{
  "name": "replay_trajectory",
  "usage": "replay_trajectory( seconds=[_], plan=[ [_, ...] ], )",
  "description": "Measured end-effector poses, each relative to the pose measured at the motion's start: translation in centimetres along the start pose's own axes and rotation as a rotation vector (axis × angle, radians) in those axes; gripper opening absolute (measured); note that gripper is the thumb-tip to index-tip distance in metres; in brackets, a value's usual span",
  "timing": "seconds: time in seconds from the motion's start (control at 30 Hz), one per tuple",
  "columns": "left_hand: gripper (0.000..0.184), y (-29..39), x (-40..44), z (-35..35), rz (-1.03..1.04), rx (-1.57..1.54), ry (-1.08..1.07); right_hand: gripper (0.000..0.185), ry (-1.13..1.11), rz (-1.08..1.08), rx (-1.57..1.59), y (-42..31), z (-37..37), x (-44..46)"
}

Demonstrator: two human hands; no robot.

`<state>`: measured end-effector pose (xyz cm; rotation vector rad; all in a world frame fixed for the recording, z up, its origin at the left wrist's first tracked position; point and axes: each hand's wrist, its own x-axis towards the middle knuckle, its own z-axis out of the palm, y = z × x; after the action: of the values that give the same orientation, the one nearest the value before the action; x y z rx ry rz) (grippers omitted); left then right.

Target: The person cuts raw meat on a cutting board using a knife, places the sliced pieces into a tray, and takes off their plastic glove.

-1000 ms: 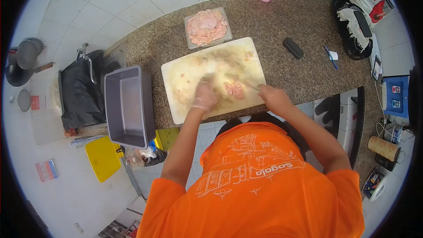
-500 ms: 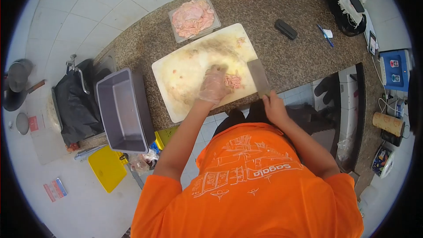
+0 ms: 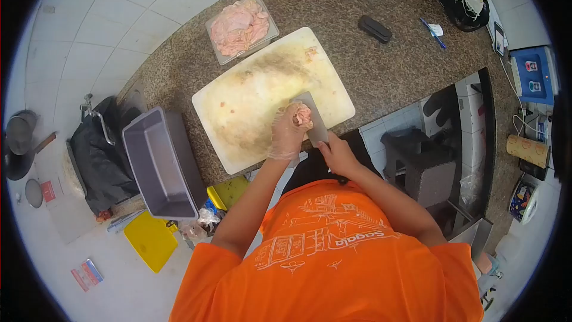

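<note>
My left hand [image 3: 287, 133], in a clear plastic glove, has its fingers curled around a small heap of pink chopped meat [image 3: 302, 117]. That meat lies against the broad blade of a cleaver [image 3: 316, 120], over the lower right part of the white cutting board [image 3: 238, 143]. The cleaver's handle is in my bare right hand [image 3: 337, 151], close to the board's near edge. Small scraps and brownish stains mark the board. Behind it stands a clear square container [image 3: 223, 57] filled with pale pink meat [image 3: 239, 25].
An empty grey bin [image 3: 161, 164] stands left of the board, near a sink covered in black plastic [image 3: 104, 161]. On the granite counter [image 3: 381, 77] are a black case [image 3: 375, 28] and a blue pen [image 3: 432, 33]. A yellow lid [image 3: 150, 240] hangs below.
The cleaver has moved left from the board's right edge to my left hand. The chopped meat has been gathered from the board against the blade. The view has shifted.
</note>
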<state>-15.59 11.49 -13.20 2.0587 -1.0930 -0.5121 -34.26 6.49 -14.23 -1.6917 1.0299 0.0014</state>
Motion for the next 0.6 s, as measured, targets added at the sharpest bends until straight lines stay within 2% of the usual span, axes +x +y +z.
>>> replay_trajectory(
  seconds=[0.1, 0.2, 0.3, 0.33, 0.37, 0.43, 0.53, 0.57, 0.6],
  plan=[
    [0.041, 0.4, 0.5, -1.5, -0.193, -0.224, -0.066, 0.024, 0.010, -0.134, 0.064, -0.3, 1.2, 1.3],
    [0.029, 2.3, 2.1, -4.5, -0.098, -0.135, 0.062, 0.026, -0.033, -0.229, 0.090, -1.8, 0.1, 2.6],
    [0.025, 5.4, 7.0, -9.5, -0.147, -0.231, 0.044, 0.025, -0.017, -0.369, 0.124, -8.9, -3.1, 6.0],
    [0.024, 5.0, 9.5, -10.8, -0.101, -0.251, 0.065, 0.025, -0.022, -0.393, 0.127, -11.7, -4.4, 7.4],
    [0.023, 4.7, 12.1, -12.2, -0.053, -0.268, 0.086, 0.026, -0.041, -0.386, 0.116, -14.6, -5.6, 9.1],
    [0.022, 7.8, 16.4, -16.4, -0.248, -0.204, 0.060, 0.030, -0.129, -0.228, 0.015, -21.3, -8.4, 11.6],
    [0.023, 5.7, 21.9, -19.1, -0.406, -0.922, -0.152, 0.028, 0.113, -0.487, -0.341, -24.0, -9.2, 17.9],
    [0.023, 3.5, 23.7, -19.3, -0.298, -0.643, -0.162, 0.027, 0.123, -0.501, -0.405, -24.0, -9.2, 19.6],
    [0.023, 4.1, 24.1, -20.2, -0.194, -0.363, -0.167, 0.027, 0.137, -0.511, -0.467, -24.6, -9.5, 20.5]
  ],
)
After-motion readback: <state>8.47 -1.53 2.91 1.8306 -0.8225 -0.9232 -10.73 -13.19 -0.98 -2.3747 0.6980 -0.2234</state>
